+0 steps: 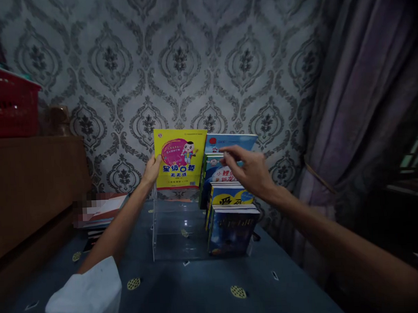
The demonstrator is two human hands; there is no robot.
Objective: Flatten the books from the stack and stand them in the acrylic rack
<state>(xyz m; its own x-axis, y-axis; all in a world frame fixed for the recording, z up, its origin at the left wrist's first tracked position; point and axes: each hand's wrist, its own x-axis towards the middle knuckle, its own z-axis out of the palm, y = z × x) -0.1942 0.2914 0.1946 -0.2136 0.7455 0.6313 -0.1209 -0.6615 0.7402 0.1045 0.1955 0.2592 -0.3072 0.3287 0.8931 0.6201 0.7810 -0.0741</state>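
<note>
My left hand grips the left edge of a yellow workbook that has a cartoon child and Chinese lettering on its cover. The workbook stands upright at the back of a clear tiered book rack. My right hand hovers in front of the blue books on the rack's right side, its index finger stretched left and nothing visible in it. Behind it is a light blue book, and in front of that a blue picture book. Lower tiers hold a yellow-and-blue book and dark blue books.
Stacked books and papers lie on the left of the dark blue patterned cloth. A wooden cabinet bearing a red plastic basket stands at left. Patterned wallpaper is behind, with a tied purple curtain at right.
</note>
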